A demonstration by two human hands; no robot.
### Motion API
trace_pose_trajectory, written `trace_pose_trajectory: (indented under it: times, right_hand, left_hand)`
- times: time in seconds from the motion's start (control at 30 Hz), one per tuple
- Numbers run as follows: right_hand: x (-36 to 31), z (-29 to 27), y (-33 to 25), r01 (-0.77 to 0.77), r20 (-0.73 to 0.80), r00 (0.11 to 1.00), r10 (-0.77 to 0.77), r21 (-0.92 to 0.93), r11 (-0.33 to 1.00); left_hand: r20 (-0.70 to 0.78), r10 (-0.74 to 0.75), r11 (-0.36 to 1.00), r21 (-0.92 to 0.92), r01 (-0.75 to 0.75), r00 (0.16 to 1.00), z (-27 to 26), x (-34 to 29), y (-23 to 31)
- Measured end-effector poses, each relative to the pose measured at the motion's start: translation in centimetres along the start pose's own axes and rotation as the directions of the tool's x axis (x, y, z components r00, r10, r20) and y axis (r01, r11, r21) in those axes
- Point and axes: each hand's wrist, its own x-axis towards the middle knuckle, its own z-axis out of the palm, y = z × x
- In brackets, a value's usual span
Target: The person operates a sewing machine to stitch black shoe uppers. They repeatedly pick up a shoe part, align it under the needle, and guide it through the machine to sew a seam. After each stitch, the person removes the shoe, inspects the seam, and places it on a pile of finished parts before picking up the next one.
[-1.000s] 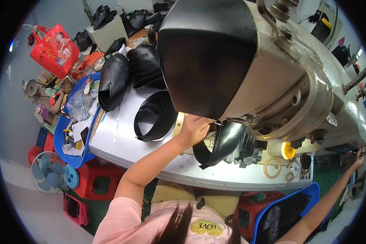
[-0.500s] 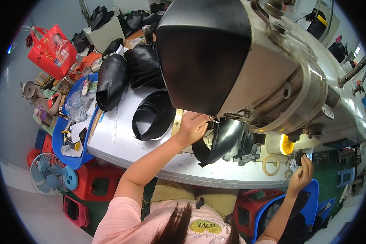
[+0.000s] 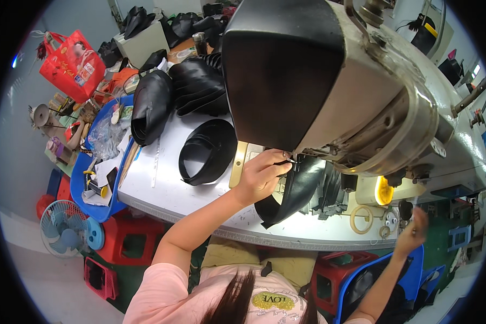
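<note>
My left hand is closed in a pinch under the head of the sewing machine, close to its needle area. What its fingertips hold is too small to make out, though a thin metal piece shows beside them. Just right of that hand, a curved black leather-like piece lies on the machine bed, partly hidden by the machine head. My right hand is raised off the table's right edge, its fingers smeared by motion. Beside it is a small round black knob, apart from the fingers as far as I can see.
Rolled black pieces and a stack of black pieces occupy the white table. Small dark strips and a ring lie at right. A blue bin, red stools and a fan stand around.
My right hand has come away from the black knob and moved slightly right and down. My left hand stays near the needle, its fingers bent differently. The whole view has shifted a little.
</note>
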Motion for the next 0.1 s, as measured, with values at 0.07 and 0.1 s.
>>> trace_pose_trajectory:
  times: [0.07,0.1]
  right_hand:
    - [1.6,-1.9,3.2,-0.364,-0.203,0.916,0.347,-0.053,0.93]
    - [1.2,-2.0,3.6,-0.365,-0.203,0.915,0.348,-0.052,0.929]
  left_hand:
    - [0.005,0.009,1.0,0.008,-0.009,1.0,0.0,0.0,0.0]
    - [0.006,0.018,1.0,0.019,-0.018,1.0,-0.1,0.1,0.0]
